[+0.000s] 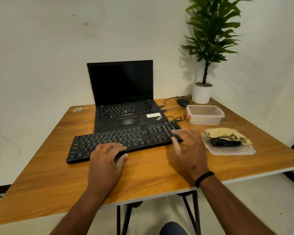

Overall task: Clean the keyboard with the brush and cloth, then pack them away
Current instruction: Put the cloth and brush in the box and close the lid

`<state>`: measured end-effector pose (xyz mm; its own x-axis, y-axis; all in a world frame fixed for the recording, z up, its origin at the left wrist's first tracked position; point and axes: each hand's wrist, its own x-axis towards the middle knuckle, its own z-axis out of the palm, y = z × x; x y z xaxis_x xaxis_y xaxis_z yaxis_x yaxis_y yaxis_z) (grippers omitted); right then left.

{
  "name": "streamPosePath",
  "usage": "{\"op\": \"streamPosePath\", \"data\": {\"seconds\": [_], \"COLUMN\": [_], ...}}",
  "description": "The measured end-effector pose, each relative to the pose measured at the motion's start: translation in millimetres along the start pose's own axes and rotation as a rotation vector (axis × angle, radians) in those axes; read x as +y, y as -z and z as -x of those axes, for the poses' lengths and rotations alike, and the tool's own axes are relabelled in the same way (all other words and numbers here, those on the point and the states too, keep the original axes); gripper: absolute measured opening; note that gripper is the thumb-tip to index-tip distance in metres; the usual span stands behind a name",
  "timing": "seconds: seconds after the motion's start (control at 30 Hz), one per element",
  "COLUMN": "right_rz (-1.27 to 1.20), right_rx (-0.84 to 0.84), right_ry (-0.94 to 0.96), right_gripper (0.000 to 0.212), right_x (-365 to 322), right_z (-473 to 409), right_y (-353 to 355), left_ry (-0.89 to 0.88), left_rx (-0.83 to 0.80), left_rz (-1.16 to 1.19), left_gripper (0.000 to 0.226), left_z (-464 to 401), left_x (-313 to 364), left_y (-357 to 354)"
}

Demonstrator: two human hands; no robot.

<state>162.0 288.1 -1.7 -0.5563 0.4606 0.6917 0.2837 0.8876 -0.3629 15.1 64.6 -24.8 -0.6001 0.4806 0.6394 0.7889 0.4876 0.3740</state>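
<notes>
A black keyboard (126, 139) lies at a slant on the wooden table (58, 175), in front of an open laptop. My left hand (107, 156) holds the keyboard's front edge near the middle, fingers on the keys and thumb at the front. My right hand (188, 150) is blurred and lies over the keyboard's right end with its fingers fairly straight. To the right, a yellow cloth (227, 133) is draped over a black brush (226, 142). Both rest on a clear plastic lid (231, 150).
The black laptop (122, 85) stands open with a dark screen behind the keyboard. A clear plastic container (204, 115) sits at the back right, beside a black mouse (182, 101) with cables and a potted plant (201, 93). Wall lies behind the table.
</notes>
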Motion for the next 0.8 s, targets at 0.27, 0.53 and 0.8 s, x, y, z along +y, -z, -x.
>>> {"op": "streamPosePath", "data": {"seconds": [0.27,0.53,0.8], "right_rz": [0.106,0.27,-0.011], "right_rx": [0.183,-0.188,-0.205], "right_ry": [-0.287,-0.28,-0.293], "right_gripper": [0.024,0.03,0.017], "right_x": [118.4,149.5,162.7], "right_z": [-11.6,-31.7,-51.9], "right_y": [72.2,95.5,97.8], "left_ry": [-0.168,-0.317,-0.285], "left_rx": [-0.119,-0.292,-0.293], "left_rz": [0.277,0.294,0.193], "left_gripper": [0.022,0.028,0.013], "left_z": [-30.2,-82.4,-109.6], "left_x": [116.9,222.4,241.8], "left_y": [-48.8,-118.2,-140.9]}}
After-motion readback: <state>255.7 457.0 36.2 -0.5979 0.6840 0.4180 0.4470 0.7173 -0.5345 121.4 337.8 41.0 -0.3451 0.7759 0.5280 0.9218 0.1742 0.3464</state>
